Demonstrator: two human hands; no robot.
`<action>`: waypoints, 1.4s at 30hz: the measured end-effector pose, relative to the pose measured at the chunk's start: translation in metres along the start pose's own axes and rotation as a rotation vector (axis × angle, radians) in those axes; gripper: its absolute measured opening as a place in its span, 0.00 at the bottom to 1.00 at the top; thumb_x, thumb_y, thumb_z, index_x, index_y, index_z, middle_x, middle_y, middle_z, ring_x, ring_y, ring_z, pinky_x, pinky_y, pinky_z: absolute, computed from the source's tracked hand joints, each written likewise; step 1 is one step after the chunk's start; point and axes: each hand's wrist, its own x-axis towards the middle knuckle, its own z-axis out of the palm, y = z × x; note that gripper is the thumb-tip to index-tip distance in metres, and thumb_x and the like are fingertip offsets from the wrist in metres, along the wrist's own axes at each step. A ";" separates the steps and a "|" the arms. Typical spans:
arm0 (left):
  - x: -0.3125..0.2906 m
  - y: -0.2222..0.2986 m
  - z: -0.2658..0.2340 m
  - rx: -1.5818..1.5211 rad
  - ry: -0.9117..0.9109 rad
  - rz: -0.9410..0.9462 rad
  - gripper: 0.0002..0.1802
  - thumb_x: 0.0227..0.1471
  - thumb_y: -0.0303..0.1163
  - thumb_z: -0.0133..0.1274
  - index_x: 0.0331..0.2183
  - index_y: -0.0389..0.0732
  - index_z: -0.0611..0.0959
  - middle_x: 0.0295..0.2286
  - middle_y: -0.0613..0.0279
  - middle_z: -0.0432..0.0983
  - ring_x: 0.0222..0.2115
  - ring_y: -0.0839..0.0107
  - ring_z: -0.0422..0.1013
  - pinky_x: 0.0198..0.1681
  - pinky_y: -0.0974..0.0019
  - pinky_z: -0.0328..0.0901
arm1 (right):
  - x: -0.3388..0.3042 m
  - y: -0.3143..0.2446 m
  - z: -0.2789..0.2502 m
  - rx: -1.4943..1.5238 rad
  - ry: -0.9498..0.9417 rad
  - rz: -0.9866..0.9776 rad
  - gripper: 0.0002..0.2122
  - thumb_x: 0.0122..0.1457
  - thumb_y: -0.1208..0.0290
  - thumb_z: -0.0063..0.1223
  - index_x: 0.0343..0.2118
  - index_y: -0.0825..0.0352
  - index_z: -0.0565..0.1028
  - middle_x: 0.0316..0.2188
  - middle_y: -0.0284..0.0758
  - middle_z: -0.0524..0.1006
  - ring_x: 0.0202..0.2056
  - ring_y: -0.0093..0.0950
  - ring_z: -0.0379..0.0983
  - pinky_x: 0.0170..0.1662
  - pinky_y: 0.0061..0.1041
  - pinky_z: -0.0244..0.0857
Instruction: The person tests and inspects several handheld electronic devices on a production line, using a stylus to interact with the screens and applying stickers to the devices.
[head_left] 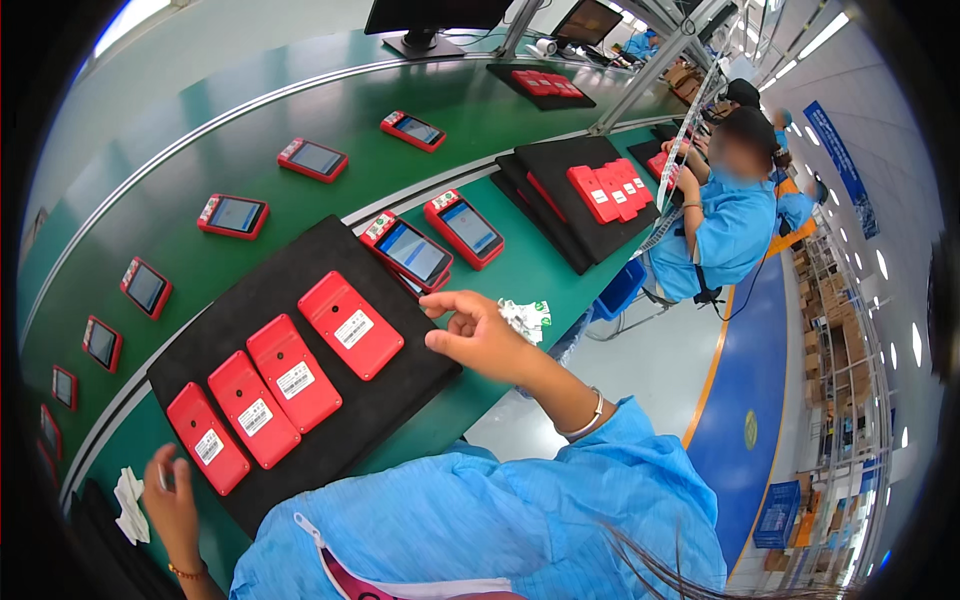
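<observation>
Face down on a black foam mat [370,425] lie several red handheld terminals, among them one set apart at the right [350,325], each with a white label on its back. My right hand [485,335] hovers at the mat's right edge, thumb and forefinger apart, with nothing visible between them. Just beyond it two terminals rest screen up, one [408,250] overlapping something beneath it and another [464,230] beside it. At the lower left my left hand [172,500] is raised beside the leftmost red terminal [208,438], its fingers apart.
White stickers or slips [525,318] lie right of my right hand, and white crumpled material [131,505] lies near my left. More screen-up terminals [234,215] line the green bench [330,105]. Further right are another loaded mat [590,235], a blue bin [622,290] and a seated co-worker [730,225].
</observation>
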 end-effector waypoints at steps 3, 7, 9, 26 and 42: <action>-0.017 0.006 0.015 -0.379 -0.133 -0.209 0.20 0.65 0.34 0.54 0.51 0.29 0.77 0.35 0.64 0.80 0.32 0.82 0.71 0.37 0.77 0.64 | 0.003 -0.013 -0.005 0.457 -0.023 0.196 0.28 0.59 0.66 0.64 0.62 0.68 0.70 0.51 0.33 0.74 0.44 0.19 0.74 0.46 0.23 0.70; -0.011 0.024 0.020 -0.678 -0.102 -0.271 0.21 0.65 0.32 0.53 0.53 0.27 0.75 0.38 0.60 0.81 0.34 0.80 0.75 0.39 0.76 0.67 | 0.003 -0.015 0.013 0.936 -0.148 0.350 0.32 0.60 0.73 0.60 0.67 0.71 0.61 0.59 0.33 0.71 0.58 0.21 0.68 0.62 0.26 0.62; -0.009 0.038 0.017 -0.871 -0.028 -0.329 0.24 0.63 0.32 0.54 0.55 0.28 0.73 0.36 0.61 0.81 0.36 0.77 0.76 0.44 0.74 0.68 | -0.005 -0.019 0.017 0.799 -0.324 0.208 0.35 0.59 0.76 0.57 0.69 0.71 0.57 0.64 0.36 0.67 0.62 0.24 0.65 0.65 0.28 0.60; 0.119 0.323 0.088 -1.153 -0.850 -0.304 0.12 0.60 0.29 0.59 0.42 0.51 0.73 0.25 0.80 0.66 0.15 0.91 0.53 0.15 0.83 0.49 | -0.011 0.036 -0.184 1.374 0.826 -0.172 0.18 0.68 0.64 0.46 0.55 0.71 0.71 0.55 0.41 0.76 0.56 0.37 0.73 0.63 0.40 0.64; 0.204 0.484 0.363 -0.822 -1.189 0.006 0.23 0.55 0.32 0.62 0.51 0.35 0.81 0.26 0.71 0.75 0.19 0.85 0.62 0.21 0.76 0.55 | 0.061 0.361 -0.452 0.606 1.450 0.102 0.15 0.49 0.82 0.59 0.42 0.71 0.76 0.38 0.38 0.77 0.34 0.30 0.75 0.41 0.31 0.71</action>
